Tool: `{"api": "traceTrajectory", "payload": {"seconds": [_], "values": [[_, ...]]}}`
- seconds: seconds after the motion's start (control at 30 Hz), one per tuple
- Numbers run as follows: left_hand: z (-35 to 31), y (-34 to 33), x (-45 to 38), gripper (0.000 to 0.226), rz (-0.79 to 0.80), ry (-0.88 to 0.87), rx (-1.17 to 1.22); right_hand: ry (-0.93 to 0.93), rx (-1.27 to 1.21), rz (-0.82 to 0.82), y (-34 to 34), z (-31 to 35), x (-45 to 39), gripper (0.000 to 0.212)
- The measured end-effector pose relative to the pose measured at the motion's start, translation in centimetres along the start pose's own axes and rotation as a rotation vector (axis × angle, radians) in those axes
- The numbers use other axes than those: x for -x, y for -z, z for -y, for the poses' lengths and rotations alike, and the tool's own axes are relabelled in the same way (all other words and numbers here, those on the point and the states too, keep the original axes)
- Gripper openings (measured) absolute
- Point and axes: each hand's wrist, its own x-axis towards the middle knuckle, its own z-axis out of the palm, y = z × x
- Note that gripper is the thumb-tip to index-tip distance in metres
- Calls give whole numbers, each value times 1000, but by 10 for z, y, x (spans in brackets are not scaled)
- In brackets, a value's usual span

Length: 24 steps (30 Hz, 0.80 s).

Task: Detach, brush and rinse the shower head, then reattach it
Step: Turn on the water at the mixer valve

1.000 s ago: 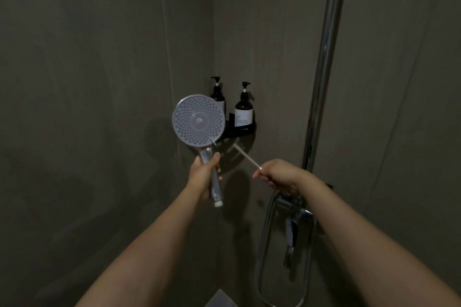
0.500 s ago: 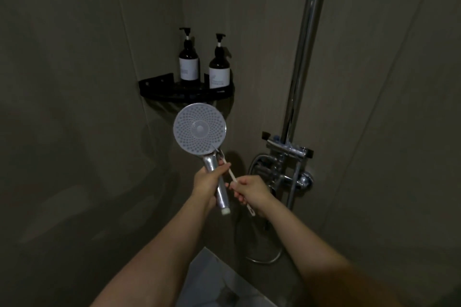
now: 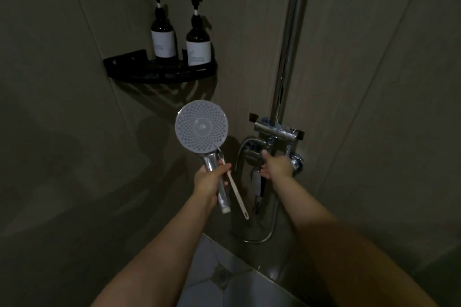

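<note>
The detached shower head (image 3: pixel 201 126) has a round pale face with many nozzles, turned toward me, and a chrome handle. My left hand (image 3: pixel 208 180) grips that handle and also pinches a thin white brush (image 3: pixel 237 197) against it, with the brush's handle hanging down to the right. My right hand (image 3: pixel 278 166) is off the brush and reaches to the chrome mixer tap (image 3: pixel 277 131) on the wall, its fingers curled at the tap lever (image 3: pixel 252 157). The loose hose (image 3: pixel 264 237) loops below the tap.
A chrome riser pipe (image 3: pixel 289 32) runs up from the tap. A black corner shelf (image 3: pixel 159 75) carries two dark pump bottles (image 3: pixel 163 40) up left. Dark tiled walls close in on both sides. A floor drain (image 3: pixel 220 275) lies on the pale floor below.
The brush passed from my right hand to my left, which now holds it with the shower head. My right hand moved right to the tap. The view tilted down.
</note>
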Motion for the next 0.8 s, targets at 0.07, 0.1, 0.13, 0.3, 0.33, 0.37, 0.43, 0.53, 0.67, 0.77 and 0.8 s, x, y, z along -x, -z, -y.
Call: {"api": "traceTrajectory", "payload": {"seconds": [0.07,0.1,0.13,0.3,0.33,0.37,0.43,0.53,0.67,0.77,0.8], "values": [[-1,-4,-4,16,1,-2,-2,-24,-34,-13,2,10,-9,32],[-1,-6,-6,16,2,-4,-3,-42,-27,-8,2,15,-10,36],[-1,-8,-7,16,8,-4,-12,-55,-15,-3,1,17,-11,37],[-2,-10,-13,15,11,4,-46,-15,218,-75,-13,22,-14,36],[-1,-10,-14,15,5,0,-47,32,344,-92,-17,23,-15,36],[-1,-10,-16,16,-1,-5,-44,72,432,-118,-20,25,-13,36],[-1,-10,-17,16,-10,-8,-42,91,568,-120,-24,28,-7,35],[-3,-8,-20,16,-2,-5,-43,127,761,-83,-26,27,-9,35],[-4,-7,-23,17,2,-13,-40,82,784,-62,-25,30,-11,35],[-5,-9,-22,17,6,-14,-47,84,737,-15,-25,28,-15,37],[-6,-9,-21,17,14,-14,-53,89,719,-10,-25,28,-14,38]]}}
